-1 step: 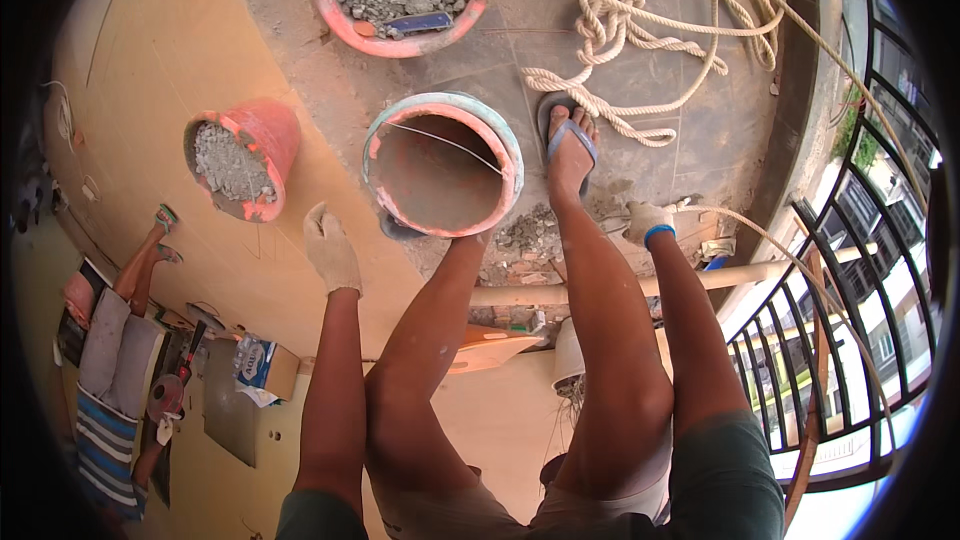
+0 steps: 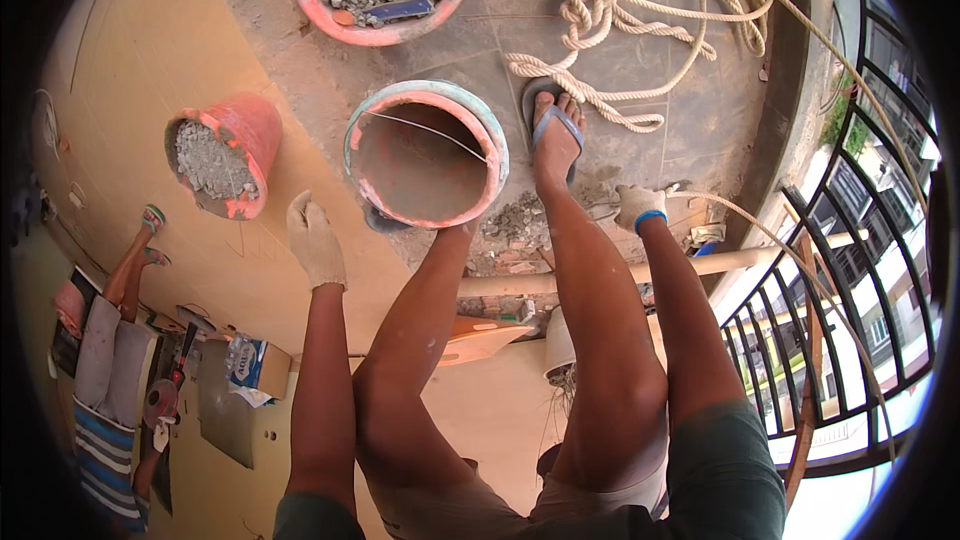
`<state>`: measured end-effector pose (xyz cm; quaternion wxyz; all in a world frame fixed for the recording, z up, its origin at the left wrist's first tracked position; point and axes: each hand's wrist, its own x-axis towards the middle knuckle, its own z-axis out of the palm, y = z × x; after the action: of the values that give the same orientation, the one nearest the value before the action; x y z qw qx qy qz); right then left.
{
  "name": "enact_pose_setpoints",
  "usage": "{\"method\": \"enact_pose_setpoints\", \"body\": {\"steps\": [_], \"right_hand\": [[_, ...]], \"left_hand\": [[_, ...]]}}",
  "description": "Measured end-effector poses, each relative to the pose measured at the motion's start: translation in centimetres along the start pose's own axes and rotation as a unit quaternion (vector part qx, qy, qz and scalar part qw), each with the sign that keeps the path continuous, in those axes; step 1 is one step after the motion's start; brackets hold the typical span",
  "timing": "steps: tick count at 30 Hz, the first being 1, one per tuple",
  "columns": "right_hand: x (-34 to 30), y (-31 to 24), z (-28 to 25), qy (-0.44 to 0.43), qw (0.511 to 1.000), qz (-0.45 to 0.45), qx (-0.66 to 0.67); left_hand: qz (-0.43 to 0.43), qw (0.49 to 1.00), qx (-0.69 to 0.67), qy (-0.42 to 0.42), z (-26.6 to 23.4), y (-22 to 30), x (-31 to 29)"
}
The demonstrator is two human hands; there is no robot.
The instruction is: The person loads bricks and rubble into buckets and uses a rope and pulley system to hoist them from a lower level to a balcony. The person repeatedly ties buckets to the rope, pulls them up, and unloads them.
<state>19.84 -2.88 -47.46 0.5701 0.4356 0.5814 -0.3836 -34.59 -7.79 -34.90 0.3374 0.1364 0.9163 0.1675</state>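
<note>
My left hand (image 2: 317,238), in a pale work glove, hangs with its fingers loosely extended and nothing visible in them. It is nearest a red bucket (image 2: 262,140) of grey rubble, tilted in view to its upper left. My right hand (image 2: 640,206), gloved with a blue band at the wrist, is closed around a cream rope (image 2: 745,208). From that grip the rope runs right toward the railing. Between my hands stands a reddish bucket (image 2: 497,175) nested in a pale green-rimmed one, with a thin wire handle across it. Its visible inside holds no rubble.
A larger red tub (image 2: 380,38) of broken concrete stands at the top. Tangled rope (image 2: 590,15) lies beside my sandalled foot (image 2: 555,145). A black railing (image 2: 850,210) borders the right. At far left, a person (image 2: 105,440) in striped clothing is near a red power tool (image 2: 162,402).
The whole scene has shifted slightly left and up in the picture. Both hands keep nearly the same places, the right one still on the rope.
</note>
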Motion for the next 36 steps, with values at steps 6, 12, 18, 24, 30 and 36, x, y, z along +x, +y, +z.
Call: {"method": "enact_pose_setpoints", "body": {"steps": [6,12,18,24,30,36], "right_hand": [[0.8,2.5,-0.2,0.036,0.981,0.107,-0.156],[-3.0,11.3,5.0,0.026,0.980,0.040,-0.192],[-5.9,6.5,-3.4,-0.006,0.998,-0.028,-0.057],[1.5,-1.9,3.9,0.078,0.984,0.055,-0.151],[5.5,2.5,4.4,0.031,0.986,0.052,-0.154],[2.6,4.1,4.1,-0.109,0.993,0.011,-0.036]], "left_hand": [[0.027,0.991,0.001,-0.133,-1.5,-2.1,2.5],[-0.132,0.968,-0.023,-0.212,-5.3,-10.0,2.2],[-0.244,0.918,0.025,-0.311,-4.5,-9.0,0.5],[-0.150,0.948,0.016,-0.279,-6.8,-9.2,3.4],[-0.109,0.943,-0.026,-0.314,-3.3,-6.1,2.1],[-0.214,0.909,-0.128,-0.334,5.8,-0.5,2.6]]}}
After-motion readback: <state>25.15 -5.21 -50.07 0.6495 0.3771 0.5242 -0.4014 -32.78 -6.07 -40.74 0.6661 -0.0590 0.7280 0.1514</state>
